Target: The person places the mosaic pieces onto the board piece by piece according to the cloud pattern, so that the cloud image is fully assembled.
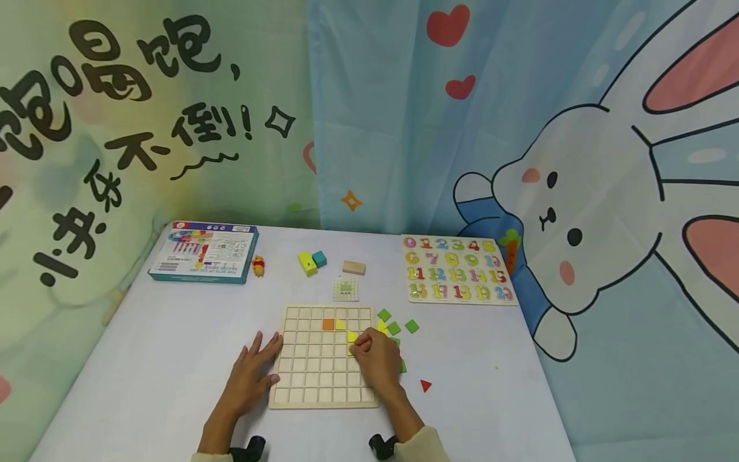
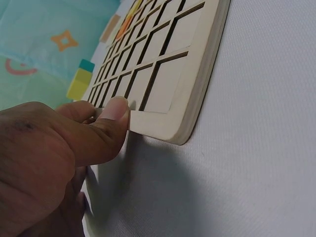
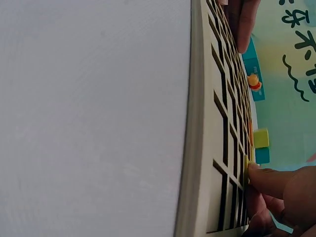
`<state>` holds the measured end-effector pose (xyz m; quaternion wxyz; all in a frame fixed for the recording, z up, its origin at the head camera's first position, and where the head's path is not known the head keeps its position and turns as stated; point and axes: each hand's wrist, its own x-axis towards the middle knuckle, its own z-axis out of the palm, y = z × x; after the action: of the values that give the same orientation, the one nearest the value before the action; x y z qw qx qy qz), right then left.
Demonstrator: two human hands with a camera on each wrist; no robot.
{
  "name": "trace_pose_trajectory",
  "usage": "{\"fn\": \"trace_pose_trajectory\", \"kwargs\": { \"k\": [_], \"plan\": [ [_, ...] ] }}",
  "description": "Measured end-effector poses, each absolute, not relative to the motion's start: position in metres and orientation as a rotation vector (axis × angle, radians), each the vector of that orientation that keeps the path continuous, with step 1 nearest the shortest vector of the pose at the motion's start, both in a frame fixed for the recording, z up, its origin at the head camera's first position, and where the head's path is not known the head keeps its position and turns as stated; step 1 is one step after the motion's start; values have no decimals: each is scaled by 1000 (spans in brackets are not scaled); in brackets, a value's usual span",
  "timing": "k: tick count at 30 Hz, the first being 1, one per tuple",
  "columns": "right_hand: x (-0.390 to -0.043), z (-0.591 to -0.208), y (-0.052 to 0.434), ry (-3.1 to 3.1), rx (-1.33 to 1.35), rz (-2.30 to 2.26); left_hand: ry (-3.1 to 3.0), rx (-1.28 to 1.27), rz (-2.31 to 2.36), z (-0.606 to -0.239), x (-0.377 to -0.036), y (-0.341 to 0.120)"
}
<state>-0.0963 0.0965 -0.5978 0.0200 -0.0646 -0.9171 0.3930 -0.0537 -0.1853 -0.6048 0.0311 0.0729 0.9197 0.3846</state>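
My right hand (image 1: 375, 359) pinches a yellow triangle (image 1: 351, 336) over the wooden grid board (image 1: 300, 378), right of centre, fingers curled on it. To seat it well I'd line its edges up with the cell walls and press flat – no tilt. My left hand (image 1: 254, 372) lies flat, fingers straight and together, thumb touching the board's left edge – steadying it. Green squares (image 1: 412, 326) lie just beside the board

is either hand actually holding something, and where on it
The right hand pinches a yellow tile by its lower edge over the wooden grid board. The left hand only rests against the board's left edge.
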Motion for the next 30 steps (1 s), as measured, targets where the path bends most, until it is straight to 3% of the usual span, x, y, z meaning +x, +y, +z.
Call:
{"fn": "trace_pose_trajectory", "kwargs": {
  "k": [14,30],
  "plan": [
    [-99,-590,115,-2875,-130,1295,2827,241,1192,-607,-53,-186],
    [-139,-594,155,-2912,-250,1066,2821,244,1208,-606,-53,-186]
  ]
}}
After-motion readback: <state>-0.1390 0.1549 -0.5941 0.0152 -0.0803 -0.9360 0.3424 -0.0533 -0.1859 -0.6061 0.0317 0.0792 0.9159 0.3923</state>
